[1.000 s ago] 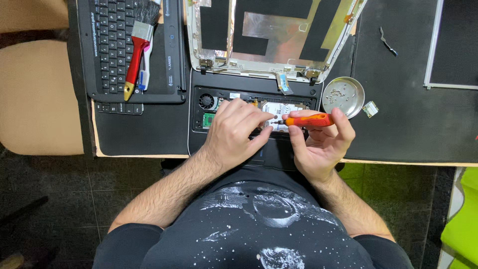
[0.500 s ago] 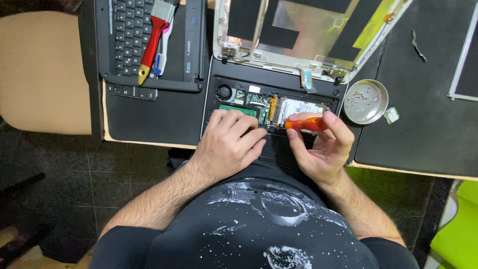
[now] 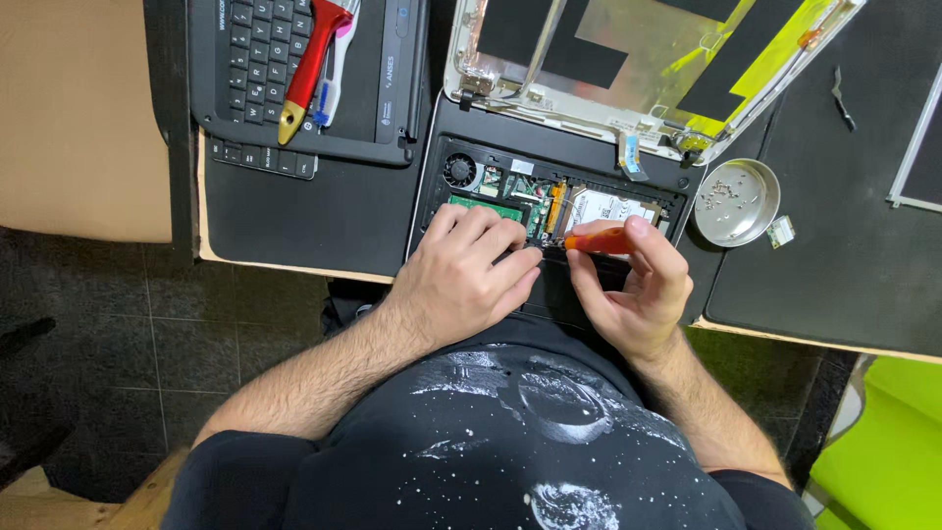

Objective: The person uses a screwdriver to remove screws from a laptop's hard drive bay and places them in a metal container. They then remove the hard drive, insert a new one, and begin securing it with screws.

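since the earlier frames my view had slid so that the opened laptop base (image 3: 549,211) sat nearer the middle, while both hands stayed over it at the near edge of the table (image 3: 314,221). my left hand (image 3: 461,280) lay flat on the base, fingers loosely spread and holding nothing, their tips touching the green circuit board (image 3: 486,208) beside the small round fan (image 3: 459,171). my right hand (image 3: 628,290) was curled around an orange-handled screwdriver (image 3: 599,240), pinched between thumb and fingers, the handle lying roughly level across the base; i could not see its tip clearly, only that it pointed toward the board near my left fingertips. behind the base, the detached silver lid shell (image 3: 638,69) with black and yellow patches leaned open toward the far edge. just right of the base stood a round metal dish (image 3: 736,203) with small screws in it. toward the far left corner a black keyboard (image 3: 304,79) carried a red-handled brush (image 3: 312,69), with a pen just beside it.
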